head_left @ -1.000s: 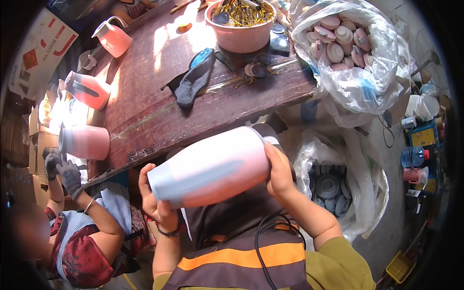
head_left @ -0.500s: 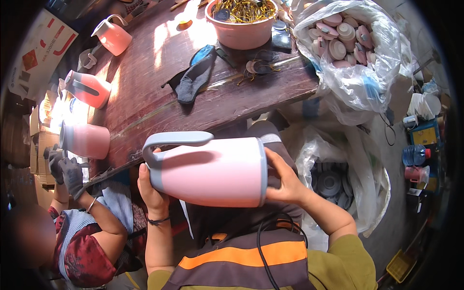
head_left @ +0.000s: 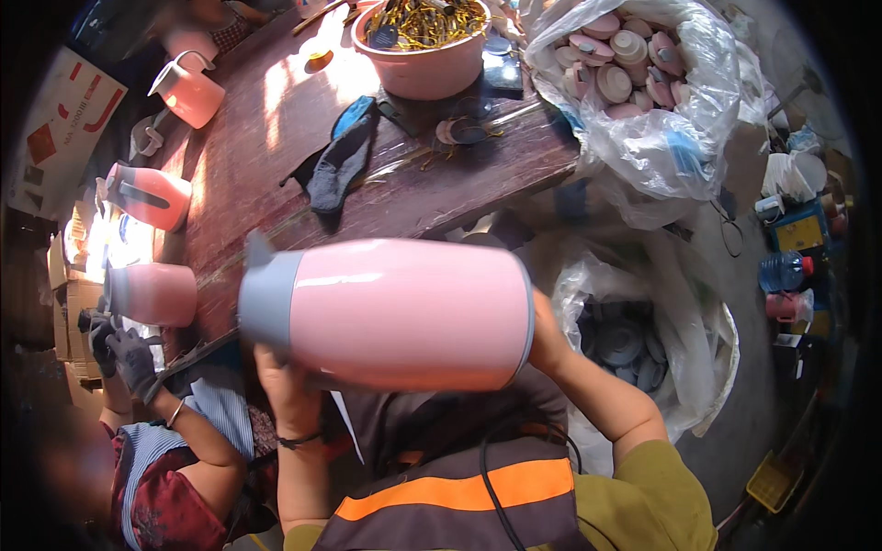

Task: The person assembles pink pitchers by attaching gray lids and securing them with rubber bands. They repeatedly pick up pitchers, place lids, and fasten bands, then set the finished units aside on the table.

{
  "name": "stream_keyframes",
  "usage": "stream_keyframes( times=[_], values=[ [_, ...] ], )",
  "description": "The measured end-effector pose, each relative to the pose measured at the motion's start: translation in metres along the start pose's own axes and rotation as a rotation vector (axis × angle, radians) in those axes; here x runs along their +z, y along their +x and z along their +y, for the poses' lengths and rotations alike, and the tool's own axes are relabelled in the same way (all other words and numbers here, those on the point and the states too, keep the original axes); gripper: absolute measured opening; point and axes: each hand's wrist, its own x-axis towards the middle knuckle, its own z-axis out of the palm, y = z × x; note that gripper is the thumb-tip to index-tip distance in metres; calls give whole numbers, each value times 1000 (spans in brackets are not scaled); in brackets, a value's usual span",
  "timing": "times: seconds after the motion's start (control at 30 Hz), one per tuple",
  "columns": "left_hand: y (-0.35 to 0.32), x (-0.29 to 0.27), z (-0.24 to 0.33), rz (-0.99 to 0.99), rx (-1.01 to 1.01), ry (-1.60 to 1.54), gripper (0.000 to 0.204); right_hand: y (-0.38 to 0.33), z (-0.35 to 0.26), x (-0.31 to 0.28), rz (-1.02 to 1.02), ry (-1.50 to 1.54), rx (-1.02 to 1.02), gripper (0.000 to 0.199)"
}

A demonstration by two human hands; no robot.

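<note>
A pink vacuum jug with a grey collar and grey base rim lies sideways in the air above my lap. Its spout end points left, and its handle is out of sight. Under the collar, my left hand grips it, the fingers partly hidden and blurred. At the base end, my right hand is closed around the grey rim, with most of its fingers behind the jug.
The dark red wooden table carries a pink tub of gold ties, a grey cloth and other jugs. Bags of pink lids and grey parts stand right. A gloved co-worker sits left.
The jug has rolled in my hands, so its handle has gone from view and the spout now shows. It also looks slightly nearer. The whole scene has shifted a little with my head.
</note>
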Motion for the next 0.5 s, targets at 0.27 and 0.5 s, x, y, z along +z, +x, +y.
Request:
stream_keyframes(
  times=[0.27,0.5],
  values=[
    [12,16,43,-231,274,161,14,82,-42,-58,-30,-529,52,30],
    [-2,42,36,-41,-28,502,28,217,-159,-166,1106,-1492,-516,40]
  ],
)
